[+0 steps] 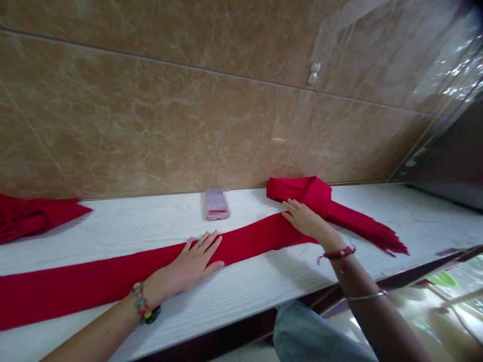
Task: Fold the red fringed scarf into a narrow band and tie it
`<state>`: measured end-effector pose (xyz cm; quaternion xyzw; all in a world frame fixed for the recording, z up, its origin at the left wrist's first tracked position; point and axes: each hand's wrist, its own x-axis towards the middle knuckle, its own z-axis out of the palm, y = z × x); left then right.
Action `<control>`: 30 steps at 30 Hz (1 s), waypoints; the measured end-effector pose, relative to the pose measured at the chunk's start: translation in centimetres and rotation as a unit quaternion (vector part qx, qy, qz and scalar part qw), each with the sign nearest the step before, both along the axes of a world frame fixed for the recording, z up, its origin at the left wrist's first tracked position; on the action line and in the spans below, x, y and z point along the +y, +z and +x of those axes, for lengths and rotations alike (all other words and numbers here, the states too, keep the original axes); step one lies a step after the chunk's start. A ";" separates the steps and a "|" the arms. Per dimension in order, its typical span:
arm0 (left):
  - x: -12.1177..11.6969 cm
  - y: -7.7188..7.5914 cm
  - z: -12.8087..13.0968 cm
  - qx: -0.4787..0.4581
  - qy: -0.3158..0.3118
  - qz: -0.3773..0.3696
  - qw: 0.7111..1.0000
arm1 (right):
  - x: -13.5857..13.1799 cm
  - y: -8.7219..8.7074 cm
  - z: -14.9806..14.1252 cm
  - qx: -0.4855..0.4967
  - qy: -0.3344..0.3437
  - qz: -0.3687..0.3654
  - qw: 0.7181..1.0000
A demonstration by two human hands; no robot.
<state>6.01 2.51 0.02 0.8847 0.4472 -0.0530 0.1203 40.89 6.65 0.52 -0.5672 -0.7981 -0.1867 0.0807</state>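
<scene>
A long red scarf (90, 281) lies stretched along the white tabletop, running out of view at the left. Its right part is turned over on itself in a loose bundle, with a fringed end pointing to the right. My left hand (194, 261) rests on the middle of the strip, palm down and fingers spread. Near the folded part, my right hand (303, 218) lies on the cloth with its fingers stretched out. Neither hand grasps the fabric. Part of the scarf is hidden beneath both hands.
A phone (216, 204) lies against the tiled wall (169, 115), between the hands and behind the scarf. At the far left sits another bunched red cloth (33, 216). A dark grey object (449, 151) stands at the table's right end. The white tabletop (234, 291) has a dark front edge.
</scene>
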 end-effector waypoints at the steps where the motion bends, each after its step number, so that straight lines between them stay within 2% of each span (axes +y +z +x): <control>1: 0.1 -0.1 -0.1 -0.002 0.003 0.007 1.000 | -0.1 0.7 -1.8 0.012 0.014 -0.006 1.000; 4: 0.3 -0.4 -0.6 -0.003 0.012 0.024 1.000 | -0.7 2.4 -8.9 0.043 0.143 -0.056 0.987; 7: 0.3 -0.7 -1.5 0.006 0.033 0.036 0.999 | -1.4 2.7 -16.1 0.054 0.268 -0.117 0.955; 9: 0.2 -0.8 -2.8 0.008 0.039 0.050 0.998 | -1.8 2.0 -19.7 0.058 0.302 -0.153 0.939; 12: -0.6 -1.0 -6.0 0.011 0.047 0.071 0.996 | -2.0 0.3 -22.7 0.067 0.314 -0.181 0.929; 15: -1.7 -0.9 -10.8 0.024 0.081 0.084 0.993 | -1.7 -1.8 -23.7 0.060 0.316 -0.188 0.928; 18: -2.8 -1.0 -16.6 0.025 0.136 0.097 0.986 | -1.4 -3.1 -23.6 0.060 0.316 -0.190 0.928; 22: -3.6 -1.6 -25.4 0.031 0.207 0.120 0.970 | -1.2 -3.7 -23.3 0.062 0.296 -0.206 0.931; 25: -3.9 -2.0 -31.5 0.037 0.236 0.141 0.961 | -1.2 -3.9 -23.1 0.070 0.290 -0.214 0.930; 28: -4.1 -2.0 -36.6 0.054 0.267 0.147 0.951 | -1.1 -4.5 -22.5 0.085 0.292 -0.218 0.927; 30: -4.2 -2.0 -39.5 0.070 0.293 0.144 0.943 | -0.7 -5.5 -21.7 0.099 0.310 -0.217 0.920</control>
